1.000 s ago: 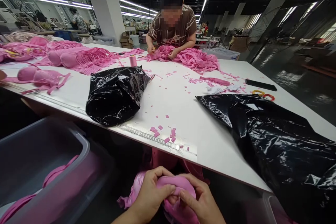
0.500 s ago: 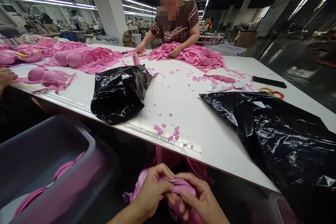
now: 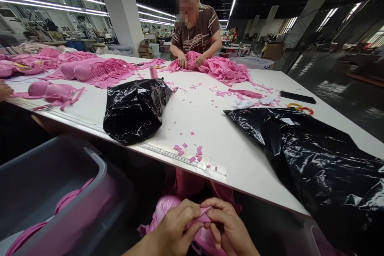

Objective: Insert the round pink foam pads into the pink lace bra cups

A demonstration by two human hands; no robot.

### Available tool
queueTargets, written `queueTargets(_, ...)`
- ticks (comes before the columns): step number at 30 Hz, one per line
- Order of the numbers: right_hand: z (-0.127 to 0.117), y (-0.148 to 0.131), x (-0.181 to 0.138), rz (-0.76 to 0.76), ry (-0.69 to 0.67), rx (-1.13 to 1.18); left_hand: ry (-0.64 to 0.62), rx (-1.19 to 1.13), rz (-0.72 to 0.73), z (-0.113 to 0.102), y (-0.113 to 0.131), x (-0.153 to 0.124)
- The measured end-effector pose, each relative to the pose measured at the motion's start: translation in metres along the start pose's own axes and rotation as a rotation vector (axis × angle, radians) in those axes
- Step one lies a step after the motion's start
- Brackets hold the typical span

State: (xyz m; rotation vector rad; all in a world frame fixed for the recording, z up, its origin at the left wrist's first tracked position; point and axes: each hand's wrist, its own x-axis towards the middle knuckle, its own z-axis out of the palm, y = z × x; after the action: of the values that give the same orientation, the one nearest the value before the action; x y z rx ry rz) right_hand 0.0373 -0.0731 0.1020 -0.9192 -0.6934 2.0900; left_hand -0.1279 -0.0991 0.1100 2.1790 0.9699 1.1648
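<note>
Pink padded bra [image 3: 168, 212], soft and light, sits low before the white surface [image 3: 210, 128]; left hand [image 3: 174, 232] and right hand [image 3: 228, 228] pinch its edge, the best hold.

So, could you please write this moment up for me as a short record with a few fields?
left hand: left hand pinches the pink bra, held below the table edge
right hand: right hand grips the same garment, fingertips meeting the left
table: white table with scattered pink scraps
bags: small black bag at centre, large black bag at right
bin: grey bin at left, pink straps inside
co-worker: person across the table handling a pink pile
</note>
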Motion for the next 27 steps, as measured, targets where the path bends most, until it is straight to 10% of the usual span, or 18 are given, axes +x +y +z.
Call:
queueTargets(5, -0.007, 0.006, -0.006, -0.085, -0.218, -0.160, 0.067, 0.027, -0.075, 0.004, -0.001, -0.011)
queueTargets(13, 0.001, 0.010, -0.001, -0.092, -0.016, -0.137, 0.016, -0.592, -0.888, 0.006, 0.010, 0.009)
queueTargets(27, -0.008, -0.004, -0.008, -0.241, -0.123, -0.378, 0.051, -0.609, -0.750, 0.001, 0.007, 0.011)
